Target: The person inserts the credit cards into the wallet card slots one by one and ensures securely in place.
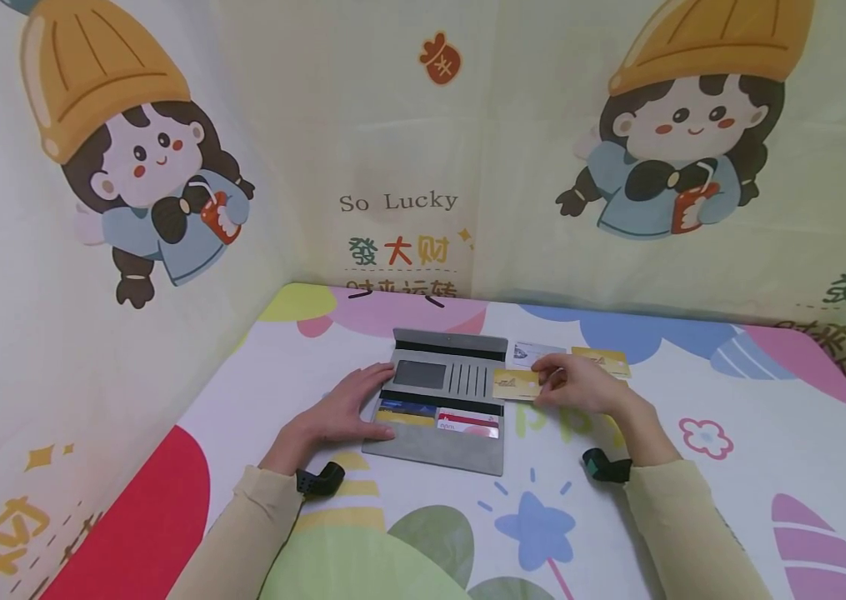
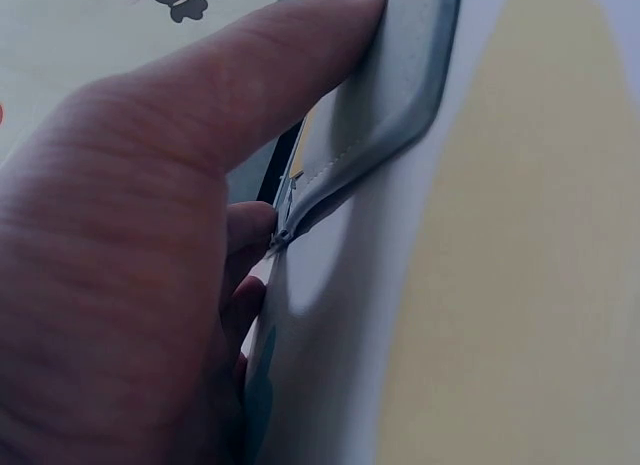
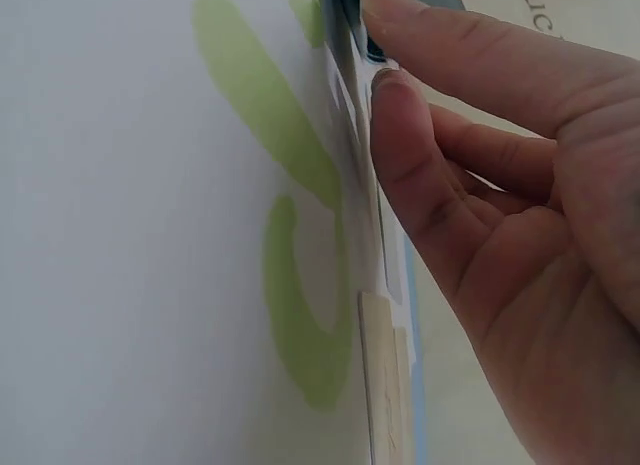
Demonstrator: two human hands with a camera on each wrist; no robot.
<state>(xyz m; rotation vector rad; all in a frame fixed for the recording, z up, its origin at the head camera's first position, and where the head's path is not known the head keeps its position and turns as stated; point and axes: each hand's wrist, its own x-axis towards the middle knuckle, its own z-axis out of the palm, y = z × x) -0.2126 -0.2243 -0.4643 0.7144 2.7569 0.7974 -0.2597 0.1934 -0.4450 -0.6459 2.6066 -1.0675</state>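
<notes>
An unfolded grey wallet (image 1: 430, 442) lies on the table, with a dark window and several card slots in its upper part. A blue-and-yellow card (image 1: 406, 412) and a red-and-white card (image 1: 468, 422) sit in its lower part. My left hand (image 1: 347, 407) rests at the wallet's left edge, its thumb (image 2: 290, 60) on the lower flap and its fingers extended along the side. At the right edge, my right hand (image 1: 580, 385) pinches a gold card (image 1: 516, 385) between thumb and fingers, partly over the wallet. The card is hardly visible in the right wrist view.
Behind my right hand, a whitish card (image 1: 538, 353) and another gold card (image 1: 603, 361) lie on the table. The patterned tablecloth (image 1: 663, 500) spreads around the wallet. Printed curtains (image 1: 392, 125) hang at the back and left. Dark straps with small devices circle both wrists.
</notes>
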